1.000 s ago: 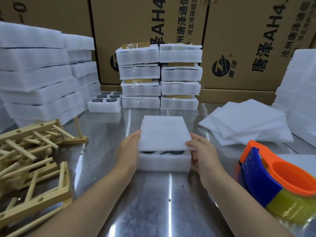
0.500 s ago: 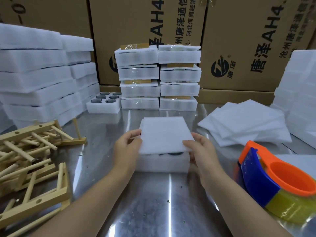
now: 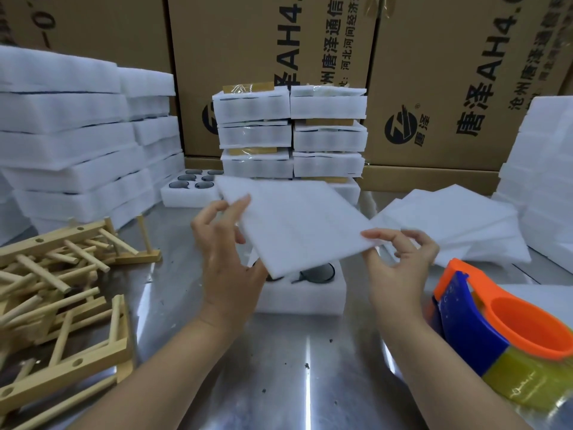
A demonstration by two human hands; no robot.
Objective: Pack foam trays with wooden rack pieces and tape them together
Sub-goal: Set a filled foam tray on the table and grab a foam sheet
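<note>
While aloft over the foam tray (image 3: 305,301), foam sheet (image 3: 294,225), edges pinched in fingers (image 3: 376,234) of left hand (image 3: 228,271) and right hand (image 3: 400,274).

Glossy steel table (image 3: 310,367); matt white foam sheet (image 3: 297,225); bare wood rack pieces (image 3: 62,274); shiny plastic tape dispenser (image 3: 496,324).

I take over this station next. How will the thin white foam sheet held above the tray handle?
Probably very light: the left hand and right hand hold the foam sheet by opposite edges with fingertip pinches. Fairly stiff for its thinness: it spans between them flat, with no visible sag. Being soft foam, it may dent or crease under a hard grip.
</note>
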